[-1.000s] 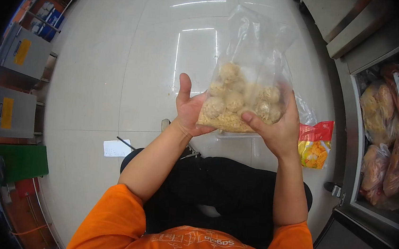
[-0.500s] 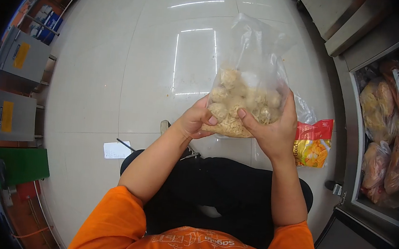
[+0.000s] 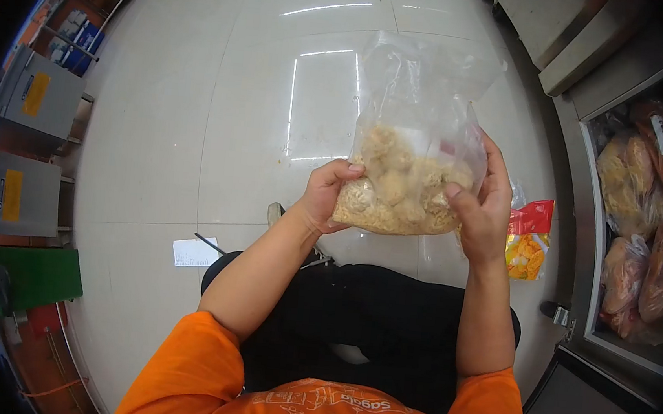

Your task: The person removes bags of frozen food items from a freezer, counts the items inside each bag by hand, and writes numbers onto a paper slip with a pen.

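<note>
Between my hands is a clear plastic bag [image 3: 392, 185] of pale, crumb-coated balls, with loose crumbs gathered along its bottom. My left hand [image 3: 327, 196] grips the bag's lower left side, thumb on the front. Around the right side, my right hand [image 3: 487, 205] is closed with its thumb pressed on the front and fingers behind. The bag's upper part stands up loosely above the balls. A red and yellow printed food packet [image 3: 529, 242] lies on the floor beside my right hand.
At the right, an open freezer compartment [image 3: 587, 308] holds several bagged frozen items [image 3: 626, 268]. A paper slip [image 3: 194, 252] and a dark pen [image 3: 208, 242] lie on the tiled floor [image 3: 155, 152]. Steel cabinets [image 3: 29, 192] and a green bin [image 3: 37, 280] stand at the left.
The bag has tilted and shifted slightly as both hands spread further apart around it. My right hand has moved right, covering more of the printed packet.
</note>
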Demonstrator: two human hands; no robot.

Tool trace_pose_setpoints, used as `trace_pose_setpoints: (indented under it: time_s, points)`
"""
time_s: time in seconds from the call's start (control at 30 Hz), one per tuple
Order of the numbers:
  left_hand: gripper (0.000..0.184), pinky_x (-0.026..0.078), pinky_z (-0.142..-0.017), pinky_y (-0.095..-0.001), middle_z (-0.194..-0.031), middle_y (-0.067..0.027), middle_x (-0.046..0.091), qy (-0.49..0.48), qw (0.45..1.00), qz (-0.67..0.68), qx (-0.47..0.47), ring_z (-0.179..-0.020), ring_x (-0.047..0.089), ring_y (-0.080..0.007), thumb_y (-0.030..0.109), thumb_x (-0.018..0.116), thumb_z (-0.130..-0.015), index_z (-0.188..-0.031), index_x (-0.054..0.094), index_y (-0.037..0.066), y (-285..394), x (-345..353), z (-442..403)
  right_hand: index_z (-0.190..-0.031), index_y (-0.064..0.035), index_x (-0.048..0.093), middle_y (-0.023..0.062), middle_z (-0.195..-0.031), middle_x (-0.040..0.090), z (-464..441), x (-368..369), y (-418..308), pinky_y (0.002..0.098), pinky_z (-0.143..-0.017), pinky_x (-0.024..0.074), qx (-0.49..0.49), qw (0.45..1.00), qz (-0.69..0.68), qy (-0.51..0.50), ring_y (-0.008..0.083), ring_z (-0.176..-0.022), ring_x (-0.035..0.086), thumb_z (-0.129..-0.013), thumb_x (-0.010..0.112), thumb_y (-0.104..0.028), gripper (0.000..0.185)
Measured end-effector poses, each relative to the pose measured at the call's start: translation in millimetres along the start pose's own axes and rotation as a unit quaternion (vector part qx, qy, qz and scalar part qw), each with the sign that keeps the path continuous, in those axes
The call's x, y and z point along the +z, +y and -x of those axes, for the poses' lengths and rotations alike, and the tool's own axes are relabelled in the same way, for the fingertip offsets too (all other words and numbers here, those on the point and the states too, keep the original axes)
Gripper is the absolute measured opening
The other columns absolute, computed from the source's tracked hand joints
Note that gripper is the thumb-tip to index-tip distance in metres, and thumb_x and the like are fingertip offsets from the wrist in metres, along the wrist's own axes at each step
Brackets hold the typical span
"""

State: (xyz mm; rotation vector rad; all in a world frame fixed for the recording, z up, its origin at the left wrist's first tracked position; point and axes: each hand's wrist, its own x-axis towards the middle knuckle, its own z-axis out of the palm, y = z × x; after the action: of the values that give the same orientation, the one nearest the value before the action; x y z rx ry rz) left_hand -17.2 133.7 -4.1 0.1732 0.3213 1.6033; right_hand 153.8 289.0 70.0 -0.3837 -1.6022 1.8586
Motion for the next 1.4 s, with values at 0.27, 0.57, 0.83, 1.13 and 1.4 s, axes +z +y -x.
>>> trace_pose_setpoints:
  time_s: [0.27,0.57,0.83,1.13,1.4]
  points:
    - [0.063,0.050,-0.106,-0.0537,-0.137,-0.0227,0.059,0.020,1.000,0.013,0.010,-0.123,0.063,-0.0388,0.031,0.051,-0.091,-0.144,0.046,-0.003,-2,4,0,-0.149,0.0039,0.037,0.0168,-0.136,0.056,1,6,1,0.0350,-0.108,0.0453,-0.002,0.995,0.093,0.018,0.0221,-0.126,0.056,-0.083,0.067,0.004,0.073]
    - [0.061,0.051,-0.106,-0.0539,-0.136,-0.0227,0.059,0.005,0.999,0.045,0.003,-0.122,0.063,-0.0392,0.030,0.051,-0.092,-0.142,0.047,-0.003,-1,4,-2,-0.146,0.0034,0.041,0.0201,-0.129,0.061,-2,-2,4,0.0335,-0.101,0.0492,0.026,0.998,0.020,0.053,0.0219,-0.120,0.062,-0.086,0.062,0.002,0.063]
    - [0.057,0.055,-0.102,-0.0476,-0.133,-0.0190,0.061,0.086,0.993,-0.072,-0.032,-0.117,0.067,-0.0332,0.028,0.052,-0.094,-0.142,0.047,-0.002,-15,7,-2,-0.143,0.0012,0.044,0.0240,-0.130,0.061,0,4,19,0.0428,-0.101,0.0497,-0.077,0.894,0.423,0.128,0.0368,-0.119,0.062,-0.067,0.093,-0.036,0.097]
    - [0.082,0.045,-0.109,-0.0452,-0.137,-0.0215,0.058,0.178,0.883,-0.430,-0.063,-0.133,0.055,-0.0346,0.056,0.064,-0.095,-0.149,0.042,-0.001,0,13,-11,-0.144,-0.0008,0.044,0.0260,-0.126,0.063,-13,-14,47,0.0437,-0.098,0.0517,0.151,0.911,0.376,0.084,0.0365,-0.117,0.063,-0.066,0.094,-0.048,0.103]
    - [0.077,0.043,-0.110,-0.0418,-0.143,-0.0237,0.057,0.308,0.678,-0.654,-0.132,-0.132,0.056,-0.0359,0.055,0.063,-0.096,-0.147,0.049,-0.001,32,-29,-12,-0.148,-0.0002,0.043,0.0281,-0.126,0.064,-21,-36,123,0.0442,-0.103,0.0485,0.190,0.886,0.423,0.014,0.0379,-0.121,0.062,-0.083,0.081,-0.048,0.089]
